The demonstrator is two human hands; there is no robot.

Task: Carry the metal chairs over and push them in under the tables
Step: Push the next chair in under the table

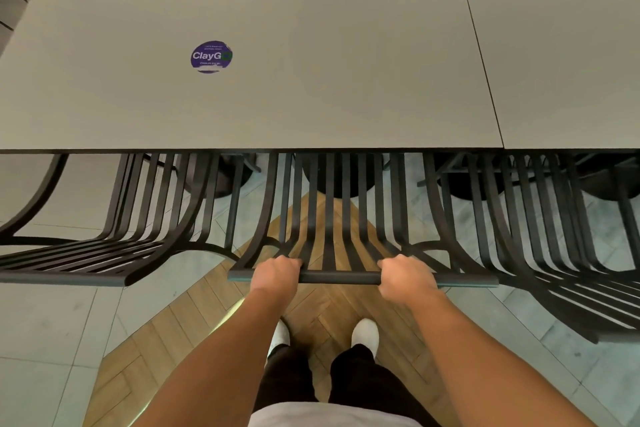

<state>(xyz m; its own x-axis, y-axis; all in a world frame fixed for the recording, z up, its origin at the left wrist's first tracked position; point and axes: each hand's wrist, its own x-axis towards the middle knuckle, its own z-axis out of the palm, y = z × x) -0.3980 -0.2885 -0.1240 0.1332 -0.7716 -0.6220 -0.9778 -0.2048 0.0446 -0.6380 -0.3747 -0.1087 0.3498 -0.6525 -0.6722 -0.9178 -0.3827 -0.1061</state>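
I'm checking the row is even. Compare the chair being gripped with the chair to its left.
The gripped chair faces the table squarely, with the left hand and right hand holding its top rail; the left chair is untouched. The left chair sits angled, its back turned away. The gripped chair stands over wood flooring, the left chair over grey tile. Both are dark slatted metal, seats under the table.

We see even, soft indoor light, moderately bright. Grey tabletop (311, 80) evenly lit, matte, no glare. Space under table dim; pedestal bases nearly black there. Faint soft shadows on floor tiles (52, 322). We note bright yellowish sheen along metal strip (225, 317) in wood floor. Strong wide-angle distortion: table edges bow, chair slats (519, 218) fan outward toward frame sides. Focus fairly sharp centrally; corners softer, slightly smeared.
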